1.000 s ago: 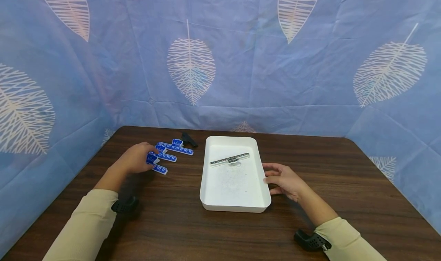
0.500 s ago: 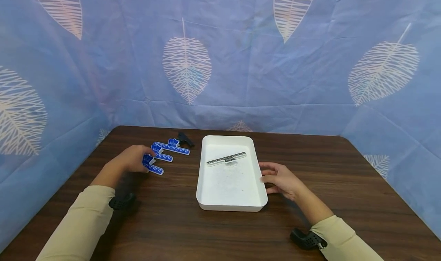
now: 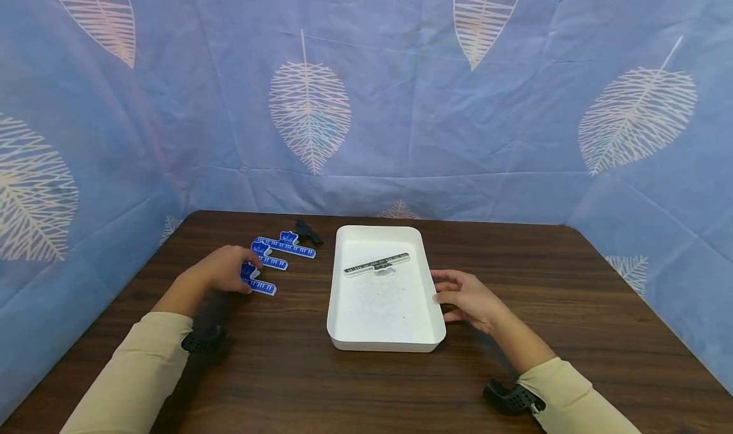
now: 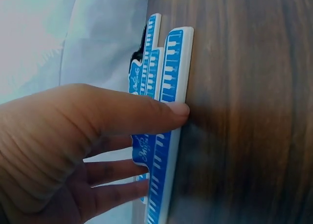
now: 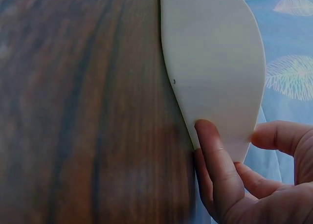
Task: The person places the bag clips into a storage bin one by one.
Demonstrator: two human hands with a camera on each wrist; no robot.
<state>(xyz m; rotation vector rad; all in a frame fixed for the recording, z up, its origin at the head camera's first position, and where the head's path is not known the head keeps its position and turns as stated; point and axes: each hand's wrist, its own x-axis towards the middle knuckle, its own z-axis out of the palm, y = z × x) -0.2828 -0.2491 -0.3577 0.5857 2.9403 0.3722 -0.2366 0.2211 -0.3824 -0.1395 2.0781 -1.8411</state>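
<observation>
My left hand pinches the nearest of three blue clips with a piano-key print. In the left wrist view the thumb lies across the front edge of this blue clip, with the other fingers behind it. Just beyond are a second blue clip and a third blue clip. My right hand holds the right side of a white tray, thumb at the rim and fingers against the outer wall. Inside the tray lies a clip with a black piano-key strip.
A black clip lies behind the blue ones, near the back edge of the dark wooden table. A blue cloth with white leaf prints hangs behind and beside the table.
The nearest blue clip has shifted slightly towards me and right with my left hand, apart from the second. The right hand keeps its place at the tray. The whole view shifted a little earlier.
</observation>
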